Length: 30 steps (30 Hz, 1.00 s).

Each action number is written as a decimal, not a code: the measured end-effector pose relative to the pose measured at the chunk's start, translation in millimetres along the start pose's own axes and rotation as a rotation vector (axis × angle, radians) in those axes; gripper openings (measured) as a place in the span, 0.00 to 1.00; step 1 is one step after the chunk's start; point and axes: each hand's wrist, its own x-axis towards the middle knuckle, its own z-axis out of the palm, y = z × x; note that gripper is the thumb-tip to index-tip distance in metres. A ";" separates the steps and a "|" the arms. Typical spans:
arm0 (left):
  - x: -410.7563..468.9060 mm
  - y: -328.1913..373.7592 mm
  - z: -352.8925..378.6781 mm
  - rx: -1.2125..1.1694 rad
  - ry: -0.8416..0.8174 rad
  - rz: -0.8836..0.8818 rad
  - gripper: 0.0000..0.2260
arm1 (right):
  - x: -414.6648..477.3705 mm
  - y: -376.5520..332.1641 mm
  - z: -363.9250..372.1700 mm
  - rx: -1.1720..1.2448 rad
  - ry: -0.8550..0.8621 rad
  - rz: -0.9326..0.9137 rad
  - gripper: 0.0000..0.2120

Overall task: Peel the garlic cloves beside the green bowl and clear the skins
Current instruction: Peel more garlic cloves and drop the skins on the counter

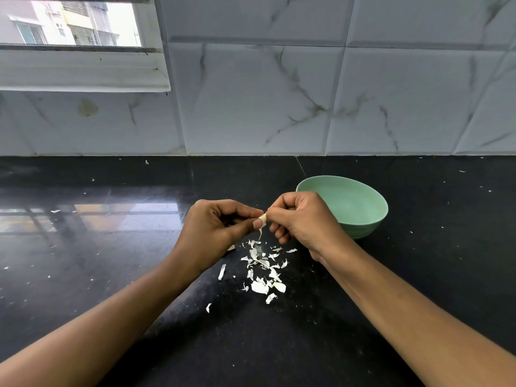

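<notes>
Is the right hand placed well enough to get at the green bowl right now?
Probably yes. The right hand is close by the green bowl with nothing between them, though it and the left hand are both pinching the garlic clove.

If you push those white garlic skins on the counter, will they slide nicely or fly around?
The garlic skins look thin and curled, so they are probably very light and apt to scatter. The counter looks glossy, so they'd likely slide easily.

We see a glossy black desk (97, 247) meeting a white marble-veined tiled wall (279, 93) along its far edge; a window (69, 23) sits above its far left corner.
</notes>
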 end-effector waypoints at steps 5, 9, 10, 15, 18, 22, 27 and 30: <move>2.2 0.8 -1.7 -0.063 -0.001 -0.045 0.07 | 0.3 2.2 2.7 0.058 0.000 0.021 0.08; 2.2 2.0 -1.8 -0.080 -0.018 -0.048 0.06 | 0.1 3.1 5.5 0.084 0.020 0.031 0.09; 2.0 2.4 -1.7 -0.079 -0.017 -0.043 0.06 | -0.1 2.9 6.3 0.088 0.026 0.032 0.09; 3.0 -0.1 -2.5 -0.039 -0.012 -0.029 0.06 | -3.6 -0.5 8.8 0.208 0.021 0.108 0.10; 3.4 0.0 -2.5 -0.079 -0.016 -0.042 0.06 | -4.8 -4.0 8.8 0.287 0.000 0.160 0.10; 4.0 0.2 -3.2 -0.159 -0.022 -0.080 0.08 | -4.5 -4.8 7.2 0.321 -0.038 0.200 0.12; 5.2 2.0 -4.5 -0.212 0.003 -0.093 0.08 | -3.8 -9.0 -0.2 0.275 -0.102 0.161 0.09; 5.3 2.5 -5.5 -0.124 0.017 -0.055 0.07 | -2.6 -10.3 -3.7 0.239 -0.134 0.134 0.06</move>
